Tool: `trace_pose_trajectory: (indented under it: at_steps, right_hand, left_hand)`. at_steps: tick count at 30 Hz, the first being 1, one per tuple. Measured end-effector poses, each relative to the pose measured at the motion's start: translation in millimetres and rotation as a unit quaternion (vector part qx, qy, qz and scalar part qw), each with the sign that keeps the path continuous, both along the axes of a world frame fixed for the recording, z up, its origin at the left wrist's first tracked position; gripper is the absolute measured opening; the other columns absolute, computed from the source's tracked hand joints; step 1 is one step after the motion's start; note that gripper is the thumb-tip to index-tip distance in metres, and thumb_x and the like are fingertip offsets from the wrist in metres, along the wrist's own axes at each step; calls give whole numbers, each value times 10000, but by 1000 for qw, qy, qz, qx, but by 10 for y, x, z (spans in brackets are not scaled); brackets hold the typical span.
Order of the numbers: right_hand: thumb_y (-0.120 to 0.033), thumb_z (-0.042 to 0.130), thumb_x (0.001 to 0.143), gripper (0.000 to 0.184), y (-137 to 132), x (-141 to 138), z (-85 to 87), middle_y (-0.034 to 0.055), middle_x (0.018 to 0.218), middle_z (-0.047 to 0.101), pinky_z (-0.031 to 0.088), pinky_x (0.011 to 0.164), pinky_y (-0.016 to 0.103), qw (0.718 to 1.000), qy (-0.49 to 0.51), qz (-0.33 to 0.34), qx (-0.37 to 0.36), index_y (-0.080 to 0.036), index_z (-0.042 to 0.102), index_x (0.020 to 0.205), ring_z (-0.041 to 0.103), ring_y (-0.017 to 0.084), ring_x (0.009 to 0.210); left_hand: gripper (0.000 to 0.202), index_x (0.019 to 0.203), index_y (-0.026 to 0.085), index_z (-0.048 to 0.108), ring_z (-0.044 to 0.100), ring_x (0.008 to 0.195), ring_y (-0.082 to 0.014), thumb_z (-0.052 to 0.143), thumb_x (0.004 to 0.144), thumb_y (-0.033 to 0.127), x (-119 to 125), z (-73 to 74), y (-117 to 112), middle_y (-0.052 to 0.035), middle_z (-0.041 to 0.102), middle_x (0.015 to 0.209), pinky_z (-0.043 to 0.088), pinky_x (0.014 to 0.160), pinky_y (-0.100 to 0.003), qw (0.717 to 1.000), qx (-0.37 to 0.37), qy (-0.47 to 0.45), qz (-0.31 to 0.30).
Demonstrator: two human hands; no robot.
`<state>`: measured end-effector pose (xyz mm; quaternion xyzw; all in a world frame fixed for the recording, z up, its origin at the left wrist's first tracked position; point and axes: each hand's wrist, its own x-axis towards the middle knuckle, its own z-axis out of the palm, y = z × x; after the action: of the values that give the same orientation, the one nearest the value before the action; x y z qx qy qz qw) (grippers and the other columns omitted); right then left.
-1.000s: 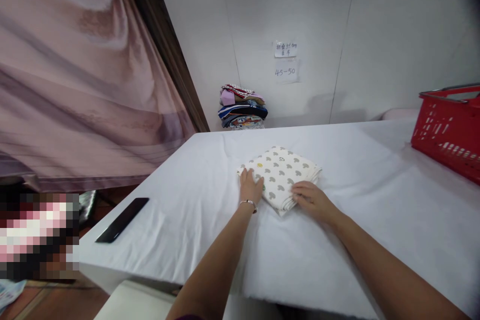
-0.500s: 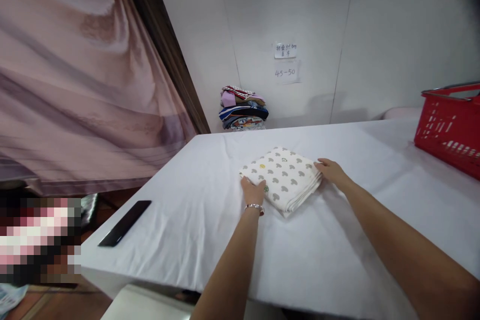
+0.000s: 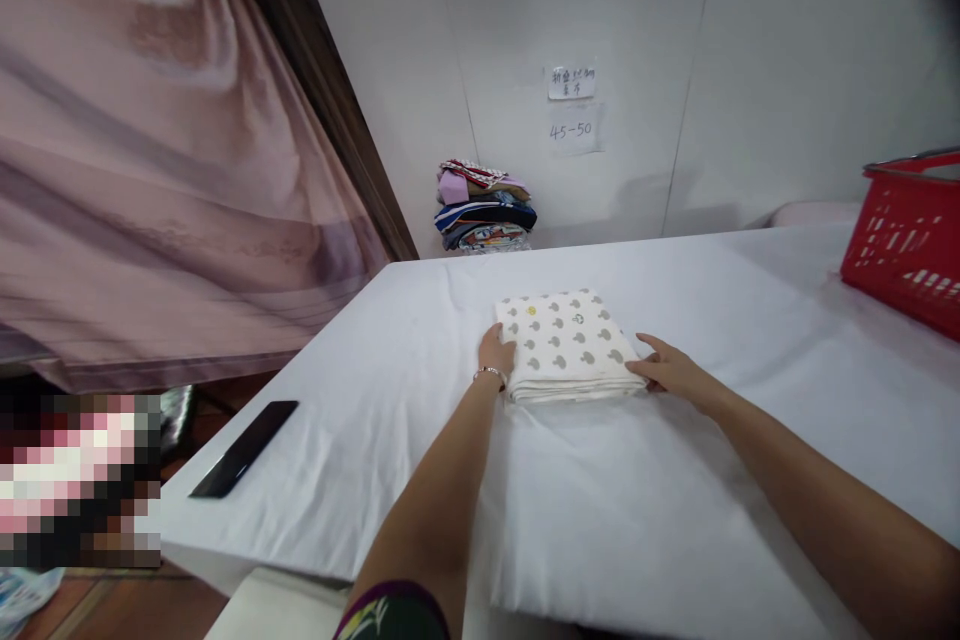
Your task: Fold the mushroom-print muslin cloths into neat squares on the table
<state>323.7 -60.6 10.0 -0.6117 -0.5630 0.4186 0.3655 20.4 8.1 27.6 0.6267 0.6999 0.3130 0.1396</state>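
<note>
A white folded cloth (image 3: 566, 340) with grey mushroom-like prints and a small yellow mark lies flat on the white-covered table (image 3: 360, 440). Its layered fold faces me. My left hand (image 3: 496, 352), with a silver bracelet on the wrist, grips the cloth's left edge, thumb over the top; its other fingers are mostly hidden along the side. At the near right corner, my right hand (image 3: 667, 370) holds the cloth low between its fingers, while one finger stretches out apart from it.
A black flat object (image 3: 246, 448) lies on the table at the left. Toward the back stands a stack of folded fabrics (image 3: 486, 208), near the wall with two paper notes (image 3: 572, 125). A red basket (image 3: 904, 245) is at the right, a pink curtain (image 3: 172, 170) at the left.
The folded cloth has been turned, so its layered fold now faces me instead of pointing to the near right. My hands turned with it, the right one coming to the near corner.
</note>
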Motion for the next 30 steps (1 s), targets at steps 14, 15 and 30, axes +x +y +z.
trace_pose_trajectory:
  at_steps: [14, 15, 30]
  right_hand:
    - [-458, 483, 743, 307, -265, -169, 76, 15, 689, 642, 430, 602, 277, 983, -81, -111, 117, -193, 637, 761, 574, 172, 656]
    - [-454, 479, 745, 301, -286, -167, 94, 7, 650, 626, 418, 586, 271, 984, -87, -107, 117, -193, 627, 721, 559, 167, 633]
    - [-503, 528, 720, 316, -342, -105, 119, -55, 494, 440, 309, 486, 239, 995, -68, 13, 75, -212, 501, 599, 381, 115, 499]
  left_hand:
    - [194, 963, 245, 606, 459, 1109, -214, 512, 831, 351, 791, 29, -929, -41, 548, 1197, 343, 950, -409, 945, 114, 136, -275]
    - [210, 980, 244, 600, 463, 1094, -214, 521, 826, 363, 861, 18, -952, -43, 545, 1195, 352, 936, -405, 940, 118, 135, -289]
    - [195, 988, 236, 579, 462, 937, -202, 534, 811, 304, 1234, 30, -952, -44, 540, 970, 384, 801, -353, 931, 129, 165, -300]
